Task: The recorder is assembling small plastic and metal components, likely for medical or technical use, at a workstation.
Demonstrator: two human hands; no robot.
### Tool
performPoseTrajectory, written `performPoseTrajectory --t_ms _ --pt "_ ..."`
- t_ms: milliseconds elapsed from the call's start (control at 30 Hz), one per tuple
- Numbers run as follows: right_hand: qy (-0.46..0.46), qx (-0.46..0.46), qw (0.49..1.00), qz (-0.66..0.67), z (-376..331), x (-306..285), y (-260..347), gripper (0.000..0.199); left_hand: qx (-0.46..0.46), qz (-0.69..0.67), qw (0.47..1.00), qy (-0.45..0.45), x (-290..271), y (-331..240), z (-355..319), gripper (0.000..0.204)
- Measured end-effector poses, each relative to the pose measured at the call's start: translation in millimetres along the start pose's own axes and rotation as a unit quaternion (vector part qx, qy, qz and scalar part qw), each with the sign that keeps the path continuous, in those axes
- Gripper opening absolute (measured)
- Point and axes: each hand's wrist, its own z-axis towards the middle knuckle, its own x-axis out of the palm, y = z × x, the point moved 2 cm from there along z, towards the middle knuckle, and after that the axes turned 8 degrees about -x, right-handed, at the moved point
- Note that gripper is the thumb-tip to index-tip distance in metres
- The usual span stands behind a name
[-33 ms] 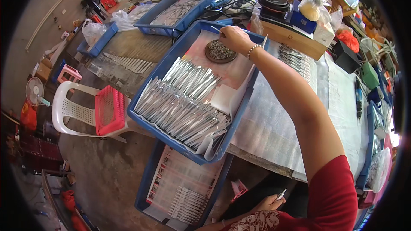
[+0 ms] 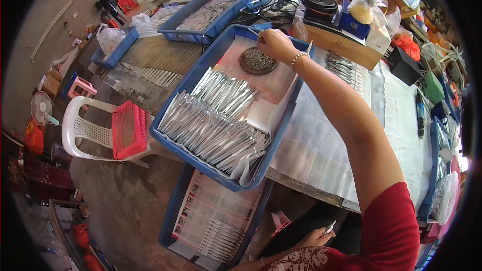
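My right hand (image 2: 277, 45), a beaded bracelet on its wrist, reaches to the far end of a blue tray (image 2: 188, 78). Its fingers are closed around a slim metal tool (image 2: 253, 31) whose end sticks out to the left; its kind is unclear. Just below that hand sits a round dark dish (image 2: 258, 69) full of tiny metal pieces. Rows of slender silver metal tools (image 2: 216, 130) fill the near part of the tray. Low in the picture, my left hand (image 2: 315, 238) grips a small silver metal piece (image 2: 330, 228) with a pointed tip, partly hidden by the fingers.
Under the tray's near end, a lower blue tray (image 2: 175, 211) carries a row of silver tools (image 2: 221, 241). A white-covered table (image 2: 321, 140) lies right, with a wooden box (image 2: 341, 45) behind. A white plastic chair (image 2: 75, 125) with a red basket (image 2: 130, 128) stands left.
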Motion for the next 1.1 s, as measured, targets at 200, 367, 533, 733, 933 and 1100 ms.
performPoseTrajectory --t_ms 200,367,533,733,933,1100 --pt "-0.024 -0.069 0.967 0.243 -97.6 -82.6 53.6 0.016 0.035 -0.080 0.994 0.061 -5.4 17.8 8.0 0.018" --pt "0.123 -0.033 0.951 0.282 -289.8 -157.3 116.2 0.009 0.054 -0.076 0.994 0.053 -0.8 -0.1 -11.7 0.025" --pt "0.101 0.168 0.920 0.340 -432.4 -173.3 133.1 0.011 0.057 -0.030 0.998 0.003 12.6 -15.9 -22.1 0.020" --pt "-0.007 0.218 0.922 0.319 -522.9 -160.8 144.6 0.013 0.027 0.011 1.000 0.001 42.7 -30.8 -21.0 0.015" --pt "-0.090 0.216 0.914 0.332 -549.4 -156.9 145.3 0.012 0.025 0.052 0.998 -0.020 62.6 -38.3 -13.4 0.013" --pt "-0.104 0.220 0.906 0.347 -563.1 -156.4 141.9 0.014 0.011 0.083 0.996 -0.034 72.9 -34.3 -12.3 0.012"
